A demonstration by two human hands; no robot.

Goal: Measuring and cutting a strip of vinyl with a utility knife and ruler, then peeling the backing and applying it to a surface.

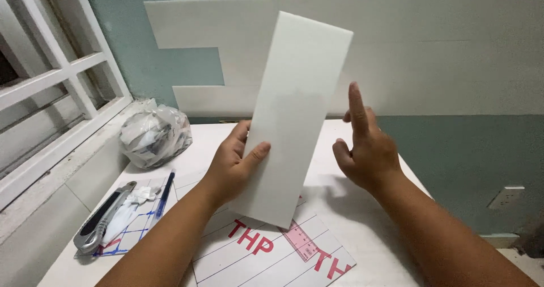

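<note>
Foam-board panel (292, 117), white and rectangular, stands nearly upright above the worktop (362, 219), its top leaning a little to the right, with its lower corner down near the printed cutting mat (266, 253). I judge it light and stiff: one hand carries it at this height with no sag along its length, and its edges stay straight. The face looks smooth and matte, so I expect it to slide under loose fingers, and I think its corners and surface would dent under a hard pinch. The long edges, about the middle of the panel's height or a little lower, seem to me the best place to take hold, with pads flat on the face. My left hand (235, 162) does just that: its grip is closed on the panel's left edge, thumb across the front face, fingers hidden behind. My right hand (365, 151) is on the far side of the panel, spread wide and holding nothing, forefinger pointing up; whether its fingertips touch the panel's right edge I cannot tell. Left of the panel and lower, a grey utility knife (102, 219) and a blue pen (165, 193) lie on the worktop, with a plastic bag (154, 134) beyond them.
</note>
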